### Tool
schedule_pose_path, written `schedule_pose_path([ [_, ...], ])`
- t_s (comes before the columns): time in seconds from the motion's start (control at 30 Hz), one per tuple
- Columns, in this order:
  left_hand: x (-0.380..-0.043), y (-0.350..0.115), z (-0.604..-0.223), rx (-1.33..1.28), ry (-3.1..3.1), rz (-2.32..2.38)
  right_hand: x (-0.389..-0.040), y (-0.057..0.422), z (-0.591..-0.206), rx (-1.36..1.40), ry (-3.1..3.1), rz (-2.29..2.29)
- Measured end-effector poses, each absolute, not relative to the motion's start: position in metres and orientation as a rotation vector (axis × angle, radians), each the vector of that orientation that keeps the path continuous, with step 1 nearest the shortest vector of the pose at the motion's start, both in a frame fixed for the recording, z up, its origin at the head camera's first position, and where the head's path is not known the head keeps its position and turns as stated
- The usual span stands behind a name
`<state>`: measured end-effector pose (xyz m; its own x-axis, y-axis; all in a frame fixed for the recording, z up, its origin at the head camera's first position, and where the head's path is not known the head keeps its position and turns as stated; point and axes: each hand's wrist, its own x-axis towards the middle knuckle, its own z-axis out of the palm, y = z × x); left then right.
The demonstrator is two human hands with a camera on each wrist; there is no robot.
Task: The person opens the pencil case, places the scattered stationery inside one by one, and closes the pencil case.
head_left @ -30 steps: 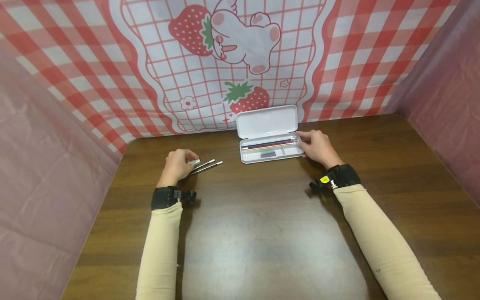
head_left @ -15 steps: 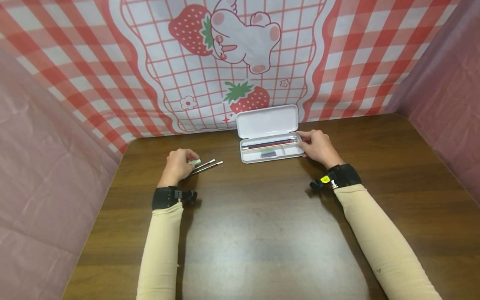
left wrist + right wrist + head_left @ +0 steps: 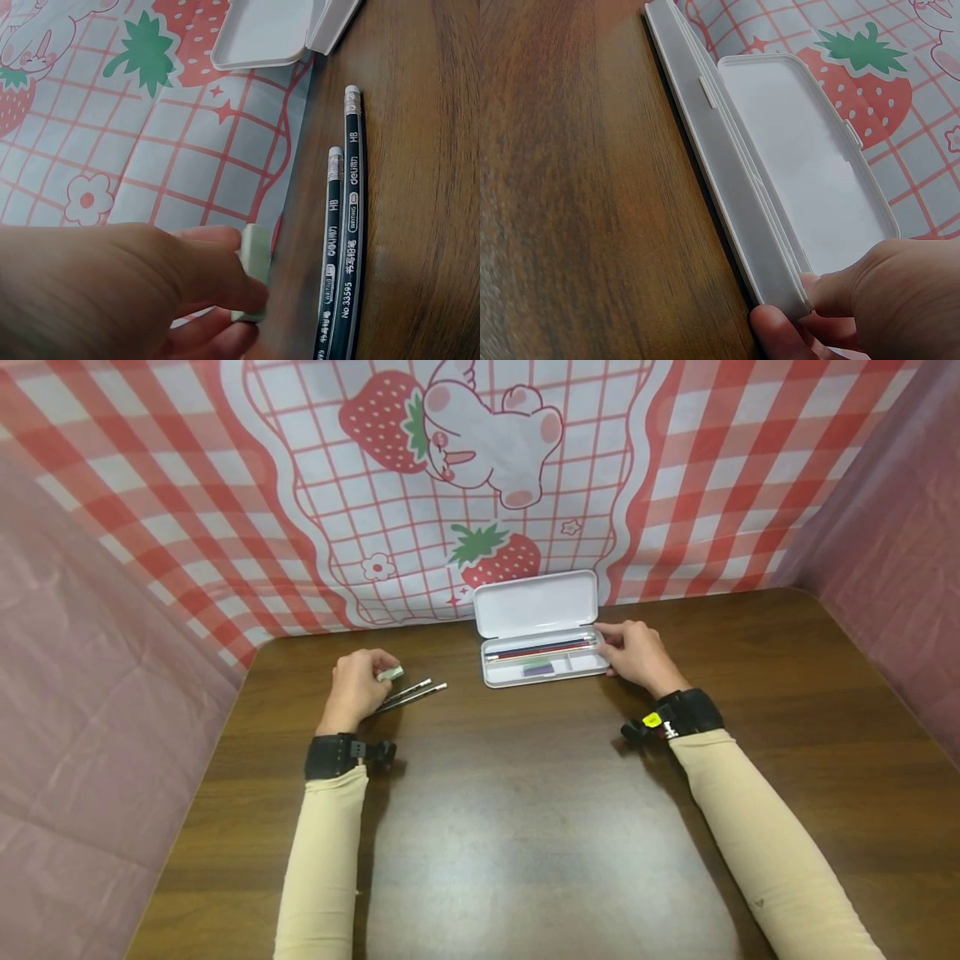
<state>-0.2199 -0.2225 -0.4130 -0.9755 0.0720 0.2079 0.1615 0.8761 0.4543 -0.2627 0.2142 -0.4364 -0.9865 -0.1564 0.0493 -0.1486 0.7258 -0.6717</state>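
Note:
My left hand [image 3: 356, 687] pinches a pale green eraser [image 3: 256, 262] between thumb and fingers, just above the table. Beside it two dark HB pencils [image 3: 352, 225] with white eraser tips lie on the wood, their lower ends hidden by the hand in the head view. My right hand [image 3: 637, 653] grips the right end of a white pencil case [image 3: 501, 680], its lid [image 3: 536, 603] standing up at the back. Inside the case lie several pencils [image 3: 536, 650] along the rear and a green and purple eraser [image 3: 537, 669] in the front compartment.
A brown wooden table [image 3: 517, 793] carries everything. Behind it hangs a red and white checked cloth [image 3: 697, 485] with strawberry prints, close against the raised lid. Pink cloth [image 3: 90, 710] hangs along both sides.
The left hand has lifted the pale green eraser slightly up from beside the pencils. My right hand keeps its grip on the case, which has not moved.

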Motion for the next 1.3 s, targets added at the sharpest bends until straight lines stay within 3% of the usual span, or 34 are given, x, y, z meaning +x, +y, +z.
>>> schedule_pose_path([
  [1.3, -0.224, -0.2, -0.387, -0.326, -2.644, -0.665, -0.262, 0.214, -0.436, -0.25, 2.904, -1.13],
])
